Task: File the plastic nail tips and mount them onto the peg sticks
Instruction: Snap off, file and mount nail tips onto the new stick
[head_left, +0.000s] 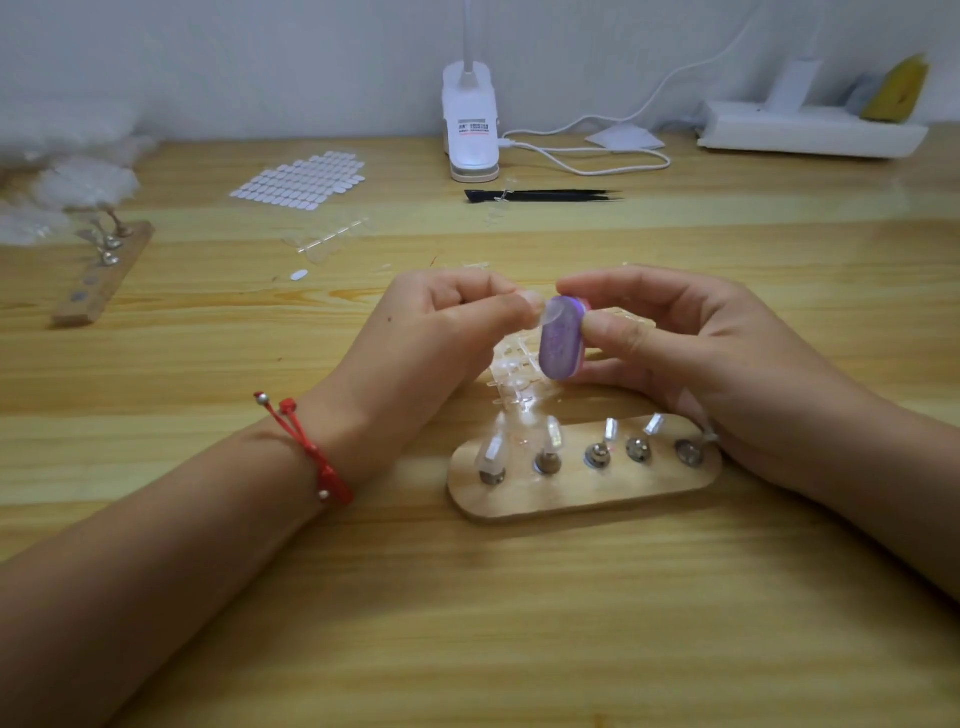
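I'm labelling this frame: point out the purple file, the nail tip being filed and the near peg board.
purple file (560, 347), head view, middle of its purple face.
nail tip (555, 314), head view, its clear rounded end.
peg board (571, 494), head view, bare wood near front edge.

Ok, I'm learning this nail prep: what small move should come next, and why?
Probably draw the clear plastic nail tip across the purple oval file block: the left hand pinches the tip against the block's upper end, and the right hand grips the block.
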